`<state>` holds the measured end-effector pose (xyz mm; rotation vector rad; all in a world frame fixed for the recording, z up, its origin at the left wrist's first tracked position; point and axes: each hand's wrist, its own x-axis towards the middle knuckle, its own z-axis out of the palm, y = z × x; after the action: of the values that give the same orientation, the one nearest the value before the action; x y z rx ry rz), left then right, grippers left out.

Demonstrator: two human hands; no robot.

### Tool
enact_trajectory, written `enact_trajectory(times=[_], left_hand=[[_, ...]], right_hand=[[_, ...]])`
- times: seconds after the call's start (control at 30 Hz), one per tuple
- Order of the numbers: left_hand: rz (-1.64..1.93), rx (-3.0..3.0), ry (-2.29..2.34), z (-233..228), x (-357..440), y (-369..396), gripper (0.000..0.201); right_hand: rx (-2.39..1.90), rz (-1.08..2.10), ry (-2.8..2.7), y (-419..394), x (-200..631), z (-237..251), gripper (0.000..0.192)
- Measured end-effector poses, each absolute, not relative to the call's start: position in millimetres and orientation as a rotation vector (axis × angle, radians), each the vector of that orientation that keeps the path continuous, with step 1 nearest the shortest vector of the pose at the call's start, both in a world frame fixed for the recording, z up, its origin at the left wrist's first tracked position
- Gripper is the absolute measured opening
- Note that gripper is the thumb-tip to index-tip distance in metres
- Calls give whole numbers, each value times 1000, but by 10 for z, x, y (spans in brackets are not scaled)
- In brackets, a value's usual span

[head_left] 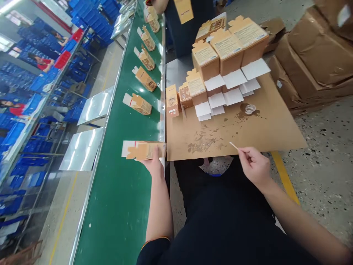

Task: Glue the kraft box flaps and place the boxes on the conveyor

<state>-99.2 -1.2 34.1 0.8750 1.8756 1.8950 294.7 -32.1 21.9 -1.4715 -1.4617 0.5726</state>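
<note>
Five folded cartons point(145, 78) lie spaced out along the green conveyor belt point(121, 206), trailing off toward 11 o'clock; their printing is too small for me to read. At the near end, my left hand point(154, 164) rests on a sixth tan carton point(145, 150), which lies flat across the belt's right edge with its white flap pointing to 9 o'clock. The left fingers are closed on the carton's near side, thumb tucked under; the box sits just at 12 o'clock of the knuckles.

Moving right, a brown cardboard sheet point(264, 129) covers the desk, smooth but blotched with dark glue-like stains. At its 12 o'clock end stands a stepped stack of kraft cartons point(226, 51) with open white flaps and pale printed label panels, text illegible. A small clear cup point(250, 109) sits in a stain at 5 o'clock of the stack.

Farther right, my right hand point(255, 165) hovers at the sheet's near edge, fingers pinched together on a thin pale stick point(234, 145) whose free tip points to 10 o'clock over the cardboard. Large wrapped brown boxes point(311, 55) fill the floor at 2 o'clock.
</note>
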Motion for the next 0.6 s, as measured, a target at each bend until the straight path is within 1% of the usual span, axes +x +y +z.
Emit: enact_trajectory(times=[0.1,0.17,0.27,0.4,0.47,0.6], left_hand=[[1938,894,2009,372,-1530,-46,99],[1883,897,2088,326,-1765,-41,97],[1752,903,2138,211,-1918,12,96],[1720,923,2135,133,-1939,140,93],[1676,930,2136,159,-1951,198,96],[1528,979,2193,277,-1965,111,110]], right_hand=[[-1504,512,-1413,-220,3035,189,43],[-1498,490,-1414,-142,3042,181,45],[-1477,493,-1438,-62,2991,217,42],[-1405,506,-1471,-12,2872,300,33],[-1372,506,-1481,12,2834,318,30],[-1355,465,-1466,38,2968,291,26]])
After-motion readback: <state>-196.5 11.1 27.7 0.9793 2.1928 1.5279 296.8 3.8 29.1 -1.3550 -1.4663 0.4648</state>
